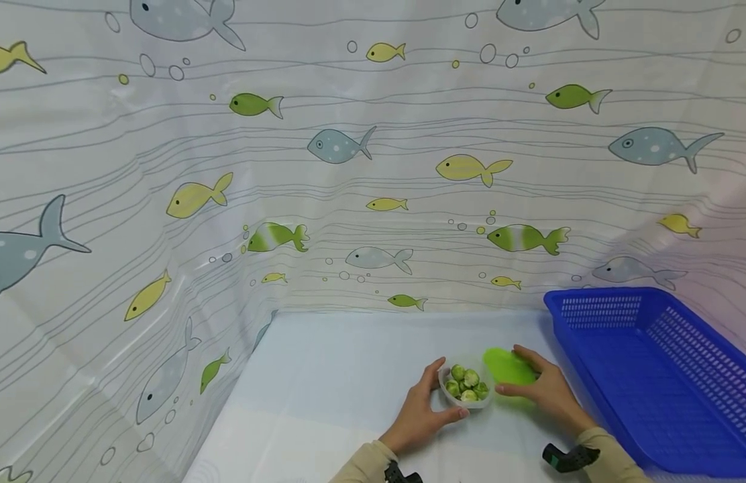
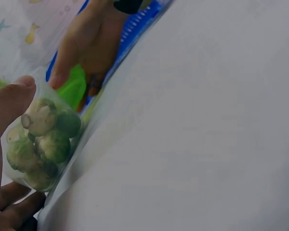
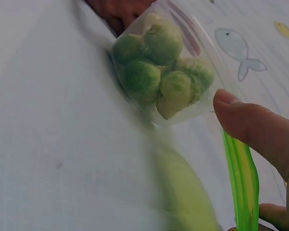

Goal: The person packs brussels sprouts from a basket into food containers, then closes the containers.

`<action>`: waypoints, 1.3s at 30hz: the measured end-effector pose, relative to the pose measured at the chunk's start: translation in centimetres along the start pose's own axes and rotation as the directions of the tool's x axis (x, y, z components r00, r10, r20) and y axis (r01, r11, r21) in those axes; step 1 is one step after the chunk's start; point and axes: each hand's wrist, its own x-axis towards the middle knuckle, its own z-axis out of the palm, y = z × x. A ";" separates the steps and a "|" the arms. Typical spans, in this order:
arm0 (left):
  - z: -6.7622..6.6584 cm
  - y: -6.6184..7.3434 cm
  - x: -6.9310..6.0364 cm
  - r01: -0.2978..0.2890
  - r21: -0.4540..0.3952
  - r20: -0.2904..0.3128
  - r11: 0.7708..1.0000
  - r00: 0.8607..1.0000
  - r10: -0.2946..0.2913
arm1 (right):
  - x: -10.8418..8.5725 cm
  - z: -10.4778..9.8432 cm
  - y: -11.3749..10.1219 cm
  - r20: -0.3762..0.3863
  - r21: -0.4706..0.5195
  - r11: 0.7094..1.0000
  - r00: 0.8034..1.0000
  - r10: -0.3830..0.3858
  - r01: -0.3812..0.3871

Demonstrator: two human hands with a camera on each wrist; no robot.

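A small clear plastic container [image 1: 478, 404] stands on the white table with several Brussels sprouts [image 1: 471, 378] inside. My left hand [image 1: 418, 410] grips it from the left, thumb on the near side and fingers round the far side. To its right, my right hand [image 1: 549, 390] holds a bright green lid [image 1: 506, 367] between thumb and fingers, tilted and apart from the container's rim. In the right wrist view the lid [image 3: 244, 183] appears edge-on below the thumb, with some fingers hidden behind it.
A blue plastic basket [image 1: 596, 376] with perforated sides stands at the right, close to my right forearm. White table surface [image 1: 325, 376] extends to the left. A fish-patterned curtain [image 1: 373, 228] hangs behind the table and along its sides.
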 end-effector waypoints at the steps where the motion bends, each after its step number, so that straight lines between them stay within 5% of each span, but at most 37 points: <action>1: 0.0 0.0 -0.1 0.002 0.002 0.000 1.000 1.000 -0.002 | 0.0 0.0 0.0 0.000 0.007 1.000 1.000 0.008 -0.008; 17: 0.0 0.0 -0.3 0.005 -0.005 -0.002 1.000 1.000 -0.005 | -0.4 -1.3 -3.2 0.027 0.207 0.975 0.996 0.082 -0.086; 26: -0.1 0.5 -0.2 0.022 -0.008 0.003 1.000 1.000 -0.022 | -1.0 -0.6 -5.8 0.014 0.197 0.980 1.000 0.026 -0.028; 39: -0.1 0.4 -0.2 0.022 -0.012 0.002 1.000 1.000 -0.022 | -1.3 1.4 -6.4 0.026 0.093 0.988 0.992 -0.127 0.125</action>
